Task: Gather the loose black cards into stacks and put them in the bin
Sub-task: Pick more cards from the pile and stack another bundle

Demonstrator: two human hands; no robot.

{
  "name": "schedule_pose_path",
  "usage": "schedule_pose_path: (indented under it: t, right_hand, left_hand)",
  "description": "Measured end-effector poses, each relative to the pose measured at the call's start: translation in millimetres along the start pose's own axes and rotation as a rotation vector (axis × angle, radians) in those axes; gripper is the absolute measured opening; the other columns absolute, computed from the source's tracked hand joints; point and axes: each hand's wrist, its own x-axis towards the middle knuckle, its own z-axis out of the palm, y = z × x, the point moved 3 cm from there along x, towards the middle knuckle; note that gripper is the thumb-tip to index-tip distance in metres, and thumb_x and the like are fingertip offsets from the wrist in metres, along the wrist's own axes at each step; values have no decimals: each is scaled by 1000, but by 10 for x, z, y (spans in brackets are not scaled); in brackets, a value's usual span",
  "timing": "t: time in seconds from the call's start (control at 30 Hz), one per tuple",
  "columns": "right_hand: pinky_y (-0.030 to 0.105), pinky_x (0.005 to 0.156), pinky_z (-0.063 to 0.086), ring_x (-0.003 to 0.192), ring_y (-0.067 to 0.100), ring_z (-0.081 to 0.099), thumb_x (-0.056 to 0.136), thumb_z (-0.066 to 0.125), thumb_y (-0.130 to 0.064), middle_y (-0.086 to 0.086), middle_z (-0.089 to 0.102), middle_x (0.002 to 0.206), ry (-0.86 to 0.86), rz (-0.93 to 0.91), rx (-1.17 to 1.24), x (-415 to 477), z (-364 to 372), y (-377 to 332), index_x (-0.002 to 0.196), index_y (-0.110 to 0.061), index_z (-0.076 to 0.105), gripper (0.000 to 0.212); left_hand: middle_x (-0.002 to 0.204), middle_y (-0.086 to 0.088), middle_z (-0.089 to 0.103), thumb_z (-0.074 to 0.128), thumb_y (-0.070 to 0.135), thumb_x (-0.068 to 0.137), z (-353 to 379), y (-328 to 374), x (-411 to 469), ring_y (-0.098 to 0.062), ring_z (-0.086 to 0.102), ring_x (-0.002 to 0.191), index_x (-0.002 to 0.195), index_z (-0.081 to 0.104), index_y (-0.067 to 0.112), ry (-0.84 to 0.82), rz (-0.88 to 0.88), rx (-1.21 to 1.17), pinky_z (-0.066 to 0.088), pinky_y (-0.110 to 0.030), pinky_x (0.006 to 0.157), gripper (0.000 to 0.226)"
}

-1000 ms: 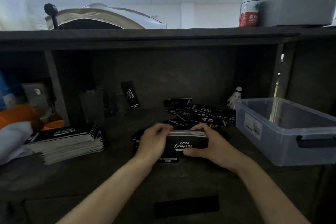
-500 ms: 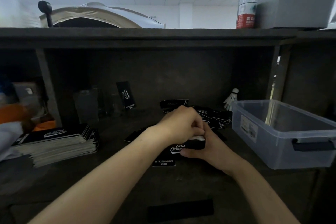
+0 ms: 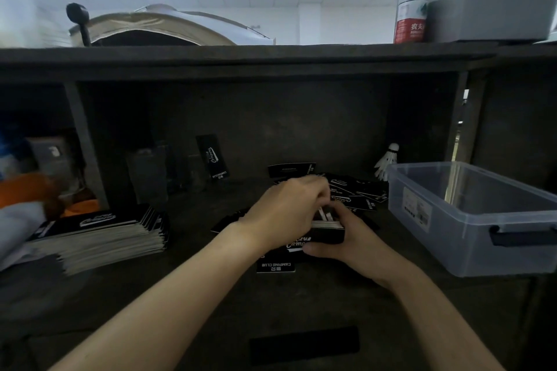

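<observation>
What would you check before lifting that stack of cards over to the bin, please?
1. Grip of the right hand on the stack: ok, fingers curled round it.
2. Edges flush: not ok, a few stick up at the top, where the left hand pinches them.
3. Lid off the bin: ok, open, nothing visible inside.
4. Way to the bin: ok, nothing stands between.
5. All loose cards gathered: not ok, several lie behind the hands, and one card lies beneath the stack.
</observation>
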Motion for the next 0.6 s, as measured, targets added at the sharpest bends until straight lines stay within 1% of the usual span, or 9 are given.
schedule_pose_path:
  t: [0.1, 0.17, 0.2, 0.27, 0.3, 0.43, 0.5, 0.57, 0.6]
  right_hand:
    - [19, 97, 52, 104, -10, 64, 77, 87, -26, -14, 67, 117, -19, -12, 12, 14, 10, 9, 126, -36, 56, 59]
    - [27, 100, 54, 108, -3, 66, 77, 88, -28, -13, 68, 120, -28, -27, 15, 22, 6, 35, 125, -37, 60, 56]
    - [27, 100, 54, 110, -2, 66, 77, 87, -28, -13, 68, 121, -32, -31, 19, 21, 4, 39, 125, -37, 61, 55]
    - [27, 99, 54, 110, -1, 66, 77, 87, -28, -15, 69, 120, -36, -47, 29, 20, 6, 37, 123, -37, 62, 53]
    - [26, 99, 54, 110, -1, 66, 78, 87, -28, -16, 69, 119, -38, -57, 28, 23, 7, 43, 122, -38, 63, 52]
    - [23, 95, 55, 111, -4, 65, 80, 85, -29, -18, 68, 121, -66, -62, 32, 15, 7, 22, 123, -40, 63, 50]
    - [20, 92, 55, 110, -4, 65, 81, 84, -27, -20, 68, 120, -76, -69, 40, 8, 9, 14, 124, -39, 64, 49]
    - [17, 88, 54, 108, -3, 66, 82, 83, -25, -20, 70, 117, -77, -74, 52, -11, 11, -13, 122, -36, 65, 46]
    - [16, 86, 54, 106, -1, 67, 82, 83, -24, -18, 71, 114, -75, -70, 55, -11, 15, -8, 120, -34, 67, 42]
  left_hand:
    - [84, 9, 59, 53, 13, 102, -152, -164, -152, 1, 58, 78, 94, 56, 22, 398, -218, -271, 46, -14, 69, 12]
    - [85, 7, 59, 47, 19, 105, -209, -294, -326, 5, 57, 76, 98, 55, 20, 625, -451, -404, 43, -9, 68, 11]
    - [88, 4, 60, 43, 24, 106, -201, -358, -423, 3, 57, 78, 100, 55, 21, 692, -581, -498, 44, -12, 70, 14]
    - [97, 1, 62, 37, 31, 108, -145, -469, -616, -9, 60, 89, 103, 55, 24, 742, -795, -661, 49, -29, 78, 20]
    - [99, 0, 61, 35, 33, 108, -123, -512, -710, -14, 60, 92, 104, 55, 24, 735, -863, -664, 48, -33, 78, 22]
    - [97, -2, 63, 33, 25, 108, -99, -736, -1024, -16, 60, 91, 103, 55, 19, 676, -1016, -573, 41, -29, 69, 23]
    - [102, -4, 66, 37, 17, 106, -18, -844, -1121, -19, 61, 94, 96, 56, 23, 470, -1060, -503, 44, -33, 76, 22]
    - [106, 1, 66, 41, 15, 104, 34, -867, -1183, -20, 61, 100, 93, 58, 28, 199, -1018, -299, 48, -40, 89, 24]
    - [110, 3, 64, 43, 13, 103, 2, -853, -1186, -21, 60, 106, 96, 62, 30, 143, -987, -221, 47, -42, 96, 26]
